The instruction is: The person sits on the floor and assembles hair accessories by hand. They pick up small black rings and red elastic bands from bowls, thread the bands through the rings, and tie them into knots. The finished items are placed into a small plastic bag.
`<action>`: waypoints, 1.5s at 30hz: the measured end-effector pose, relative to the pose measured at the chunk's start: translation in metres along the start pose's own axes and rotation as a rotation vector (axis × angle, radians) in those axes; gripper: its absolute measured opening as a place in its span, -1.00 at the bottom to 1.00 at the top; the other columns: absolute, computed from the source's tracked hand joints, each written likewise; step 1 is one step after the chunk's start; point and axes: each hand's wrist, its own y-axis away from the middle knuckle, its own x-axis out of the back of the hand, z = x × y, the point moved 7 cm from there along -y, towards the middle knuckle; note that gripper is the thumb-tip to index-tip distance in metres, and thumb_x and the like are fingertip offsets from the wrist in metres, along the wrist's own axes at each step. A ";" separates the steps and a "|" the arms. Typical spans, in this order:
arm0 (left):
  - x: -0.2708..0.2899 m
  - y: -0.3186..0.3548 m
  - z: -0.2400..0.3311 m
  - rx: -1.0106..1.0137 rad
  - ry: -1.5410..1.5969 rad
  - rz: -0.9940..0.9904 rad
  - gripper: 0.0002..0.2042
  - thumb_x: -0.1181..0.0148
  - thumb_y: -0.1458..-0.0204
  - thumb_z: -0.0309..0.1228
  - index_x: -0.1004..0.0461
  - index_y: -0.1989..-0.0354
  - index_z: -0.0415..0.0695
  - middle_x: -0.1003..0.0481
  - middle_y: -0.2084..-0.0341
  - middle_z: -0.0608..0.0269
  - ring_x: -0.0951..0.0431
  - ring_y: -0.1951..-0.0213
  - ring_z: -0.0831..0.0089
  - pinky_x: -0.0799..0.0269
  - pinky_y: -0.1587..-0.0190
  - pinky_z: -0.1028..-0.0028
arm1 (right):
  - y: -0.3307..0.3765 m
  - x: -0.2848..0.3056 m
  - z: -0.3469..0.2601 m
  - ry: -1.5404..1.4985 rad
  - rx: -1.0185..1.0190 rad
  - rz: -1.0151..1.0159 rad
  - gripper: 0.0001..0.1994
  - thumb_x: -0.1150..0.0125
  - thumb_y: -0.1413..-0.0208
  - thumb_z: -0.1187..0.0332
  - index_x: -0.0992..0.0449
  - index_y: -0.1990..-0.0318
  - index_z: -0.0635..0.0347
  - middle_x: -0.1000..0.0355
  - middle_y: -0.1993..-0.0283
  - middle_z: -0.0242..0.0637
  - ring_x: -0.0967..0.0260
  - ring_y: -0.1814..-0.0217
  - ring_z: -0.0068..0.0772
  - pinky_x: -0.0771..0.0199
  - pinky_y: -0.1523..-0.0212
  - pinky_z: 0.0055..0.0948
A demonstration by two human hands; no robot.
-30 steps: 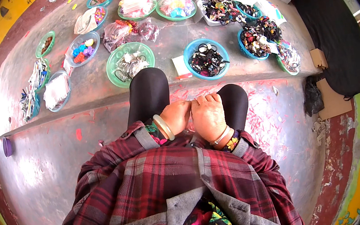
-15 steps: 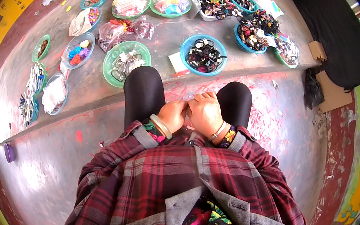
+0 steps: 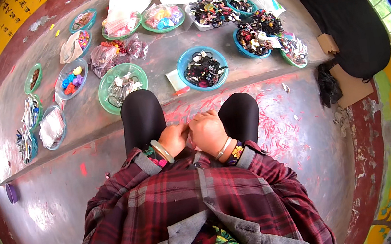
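Presently, your left hand (image 3: 175, 139) and right hand (image 3: 210, 133) meet, touching, just in from your knees, backs up and fingers curled; whether they pinch anything between them you cannot tell from above, as your own knuckles cover it. A pale bangle (image 3: 162, 151) circles your left wrist, a thin bracelet (image 3: 223, 148) your right. Your left knee (image 3: 142, 113) and right knee (image 3: 240, 110) stand on either side, just beyond. Past them, on the raised ledge (image 3: 162, 74), a green bowl (image 3: 104, 83) of pale bits sits left and a blue bowl (image 3: 204, 86) of dark bands right, with a flat white packet (image 3: 177, 81) between. Farther off lie dark-red plastic bags (image 3: 107, 62). Pink scraps (image 3: 279, 126) litter the floor on the right; a purple tub (image 3: 13, 193) stands far left.
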 end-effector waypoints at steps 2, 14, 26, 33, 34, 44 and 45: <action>-0.002 0.001 0.000 0.009 -0.040 -0.020 -0.91 0.01 0.15 -0.51 -0.40 0.50 -0.26 -0.40 0.59 -0.12 -0.42 0.44 -0.05 -0.31 0.43 0.22 | 0.000 -0.006 -0.006 0.081 0.045 -0.078 -0.92 -0.11 0.31 0.35 -0.42 0.64 0.13 -0.34 0.57 -0.26 -0.32 0.44 -0.26 -0.20 0.26 -0.33; -0.008 0.001 -0.005 0.070 -0.077 -0.117 -0.88 0.03 0.14 -0.47 -0.42 0.50 -0.25 -0.41 0.57 -0.12 -0.42 0.43 -0.04 -0.32 0.42 0.20 | 0.004 -0.016 0.003 0.002 -0.028 -0.162 -0.88 -0.11 0.29 0.33 -0.44 0.60 0.16 -0.38 0.51 -0.25 -0.35 0.38 -0.25 -0.20 0.20 -0.32; -0.008 0.002 -0.009 0.049 -0.039 -0.070 -0.88 0.00 0.14 -0.49 -0.43 0.48 -0.26 -0.42 0.55 -0.12 -0.44 0.44 -0.03 -0.33 0.43 0.26 | 0.000 -0.010 -0.001 0.033 -0.015 -0.109 -0.91 -0.10 0.31 0.34 -0.42 0.62 0.13 -0.37 0.52 -0.26 -0.33 0.39 -0.24 -0.19 0.23 -0.31; 0.003 0.000 -0.009 0.050 0.131 0.053 -0.84 0.00 0.11 -0.51 -0.45 0.36 -0.27 -0.44 0.51 -0.10 -0.49 0.43 0.08 -0.36 0.41 0.39 | -0.005 0.004 0.007 -0.108 -0.075 0.107 -0.90 -0.08 0.29 0.37 -0.42 0.63 0.19 -0.38 0.53 -0.20 -0.32 0.42 -0.17 -0.19 0.23 -0.26; 0.005 0.001 -0.011 0.040 0.157 0.070 -0.83 0.00 0.10 -0.52 -0.45 0.33 -0.27 -0.44 0.51 -0.09 -0.50 0.44 0.11 -0.36 0.40 0.40 | -0.005 0.004 0.008 -0.130 -0.090 0.118 -0.90 -0.08 0.28 0.37 -0.42 0.63 0.19 -0.38 0.54 -0.19 -0.32 0.42 -0.16 -0.20 0.24 -0.25; 0.006 -0.003 -0.024 0.049 0.159 0.070 -0.84 0.00 0.08 -0.51 -0.45 0.33 -0.26 -0.46 0.55 -0.02 -0.51 0.48 0.22 -0.36 0.43 0.45 | -0.008 0.001 0.015 -0.183 -0.121 0.130 -0.93 -0.08 0.25 0.39 -0.45 0.61 0.15 -0.36 0.57 -0.25 -0.33 0.46 -0.20 -0.23 0.34 -0.26; 0.006 -0.003 -0.022 0.046 0.137 0.072 -0.84 0.00 0.08 -0.51 -0.45 0.33 -0.26 -0.46 0.55 -0.02 -0.51 0.47 0.21 -0.36 0.43 0.44 | -0.008 -0.002 0.015 -0.161 -0.113 0.100 -0.93 -0.08 0.24 0.39 -0.45 0.61 0.15 -0.36 0.56 -0.25 -0.33 0.45 -0.20 -0.23 0.34 -0.26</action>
